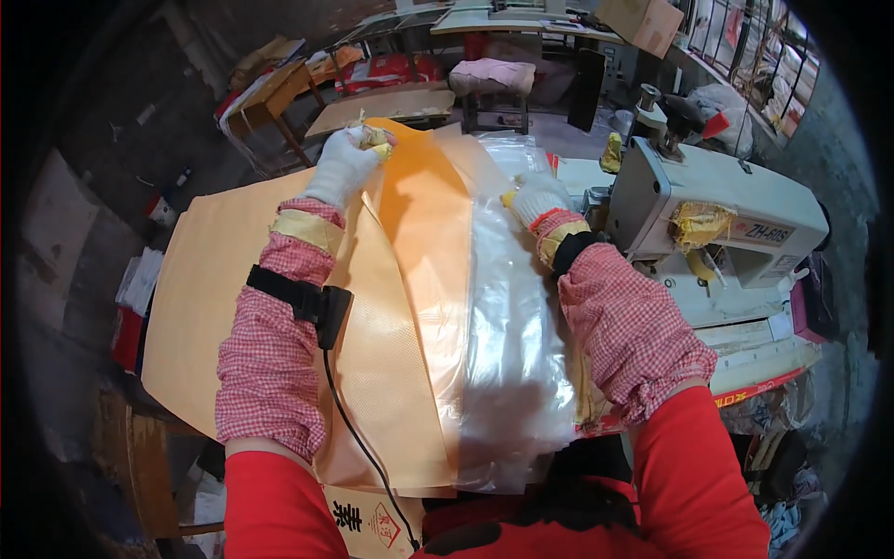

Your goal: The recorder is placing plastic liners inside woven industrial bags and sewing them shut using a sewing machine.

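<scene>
My left hand [343,166], in a white glove with yellowed fingertips, pinches the far edge of an orange woven sack [386,326]. The sack's upper layer is lifted there and folds back, showing its smooth inner side. On its right side lies a clear plastic bag [512,335], wrinkled and shiny, partly overlapping the orange material. My right hand [542,197], gloved too, is closed at the plastic's far right edge, beside the sewing machine [708,200]; its fingers are partly hidden. A stack of flat orange sacks [223,298] spreads out under and left of my left arm.
The machine's white bed [736,326] borders my right forearm. A cloth-covered stool [492,79] and a wooden table [270,98] stand beyond the sacks. At the lower left is a wooden chair [140,466]. A black cable [358,419] hangs from my left forearm strap.
</scene>
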A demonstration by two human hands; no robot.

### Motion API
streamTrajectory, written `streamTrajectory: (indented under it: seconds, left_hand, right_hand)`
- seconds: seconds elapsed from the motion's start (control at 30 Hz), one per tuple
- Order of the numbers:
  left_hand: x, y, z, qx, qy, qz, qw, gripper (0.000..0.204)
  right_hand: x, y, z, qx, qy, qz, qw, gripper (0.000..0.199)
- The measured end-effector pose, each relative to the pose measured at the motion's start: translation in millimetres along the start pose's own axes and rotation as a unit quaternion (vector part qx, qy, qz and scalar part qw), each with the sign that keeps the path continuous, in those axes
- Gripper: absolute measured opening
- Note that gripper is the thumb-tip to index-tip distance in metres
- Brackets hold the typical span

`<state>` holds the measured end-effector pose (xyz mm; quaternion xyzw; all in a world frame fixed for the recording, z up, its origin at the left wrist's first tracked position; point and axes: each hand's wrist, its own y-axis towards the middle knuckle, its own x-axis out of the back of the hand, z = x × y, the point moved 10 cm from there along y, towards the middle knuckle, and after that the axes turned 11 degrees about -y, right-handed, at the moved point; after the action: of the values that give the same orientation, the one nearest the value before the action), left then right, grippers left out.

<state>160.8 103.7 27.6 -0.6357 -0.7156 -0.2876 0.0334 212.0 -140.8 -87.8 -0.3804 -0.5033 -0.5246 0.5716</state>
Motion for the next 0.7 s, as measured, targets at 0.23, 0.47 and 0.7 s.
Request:
streamTrajectory:
  seconds: [0.23, 0.47, 0.7]
  left_hand:
    - [-45, -9, 4, 0.041, -0.021, 0.104, 0.994, 0.025]
    - [41, -19, -6, -0.001, -0.090, -0.047, 0.995, 0.019]
    - [52, -31, -63, -0.080, 0.139, -0.052, 0.986, 0.018]
  right_hand:
    - [-5, -9, 83, 0.061, 0.192, 0.029, 0.979, 0.043]
    - [-20, 4, 68, 0.113, 0.318, 0.053, 0.940, 0.036]
    - [38, -57, 110, 0.131, -0.083, -0.193, 0.969, 0.014]
